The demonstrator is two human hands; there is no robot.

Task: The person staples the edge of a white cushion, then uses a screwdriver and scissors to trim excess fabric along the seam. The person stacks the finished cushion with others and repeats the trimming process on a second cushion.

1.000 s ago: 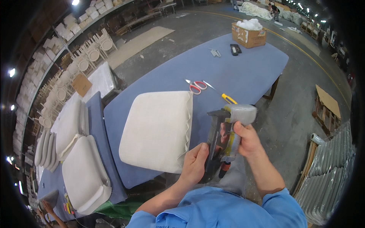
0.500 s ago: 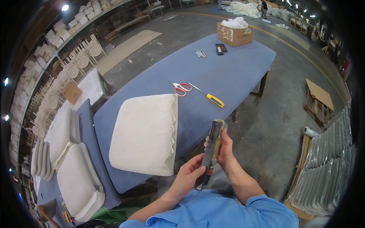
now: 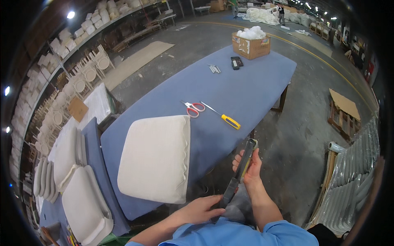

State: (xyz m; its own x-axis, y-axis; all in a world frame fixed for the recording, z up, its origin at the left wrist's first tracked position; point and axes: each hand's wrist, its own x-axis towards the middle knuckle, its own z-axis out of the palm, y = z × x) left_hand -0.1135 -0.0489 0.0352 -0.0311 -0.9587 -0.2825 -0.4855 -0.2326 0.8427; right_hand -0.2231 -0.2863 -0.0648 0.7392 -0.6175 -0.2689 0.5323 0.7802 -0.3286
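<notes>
In front of my body I hold a dark staple gun (image 3: pixel 234 180), tilted with its upper end away from me. My right hand (image 3: pixel 251 166) is wrapped around its upper part, the fingers showing on the far side. At its lower end, close to my shirt, my left hand (image 3: pixel 202 208) has thumb and fingers on either side of the tool; the exact grip is partly hidden. To the left, a cream fabric-covered cushion (image 3: pixel 154 158) with a wavy edge lies on the blue-covered table (image 3: pixel 250 88). Red-handled scissors (image 3: pixel 193 108) and a yellow-handled screwdriver (image 3: pixel 223 117) lie beyond it.
Farther along the table are staple strips (image 3: pixel 214 69), a black device (image 3: pixel 236 62) and a cardboard box (image 3: pixel 251 46) of white stuffing. More cushions (image 3: pixel 87 201) are stacked at left. Plastic-wrapped frames (image 3: pixel 349 184) and a wooden pallet (image 3: pixel 344 117) stand at right.
The staple gun has tilted and shifted right and down, with my right hand moving along with it. My left hand has slid down to its lower end. The view has tipped slightly upward.
</notes>
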